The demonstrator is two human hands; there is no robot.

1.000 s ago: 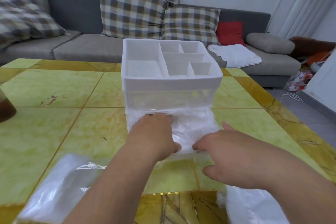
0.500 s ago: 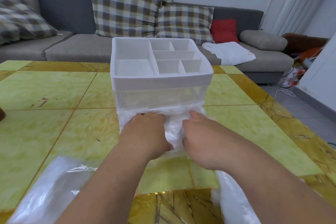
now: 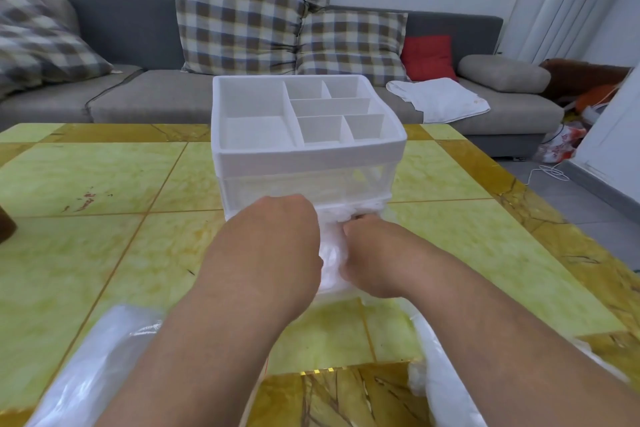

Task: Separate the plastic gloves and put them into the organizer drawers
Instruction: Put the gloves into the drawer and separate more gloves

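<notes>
A white organizer (image 3: 308, 156) with a divided top tray and clear drawers stands mid-table. Its bottom drawer (image 3: 332, 291) is pulled out toward me and holds crumpled clear plastic gloves (image 3: 330, 253). My left hand (image 3: 273, 250) presses down on the gloves at the drawer's left side, fingers curled and hidden. My right hand (image 3: 377, 256) pushes into the same gloves from the right, fingertips buried near the drawer's opening. A clear plastic bag (image 3: 90, 367) lies at the near left and another white plastic heap (image 3: 440, 381) at the near right.
The table (image 3: 104, 246) is yellow-green tile with brown borders. A dark object (image 3: 5, 225) pokes in at the left edge. Behind the table runs a grey sofa (image 3: 145, 94) with checked cushions, a red cushion and a white cloth.
My right hand has moved left and forward from the drawer's front edge into the gloves, beside my left hand. Both hands now sit closer to the organizer's body.
</notes>
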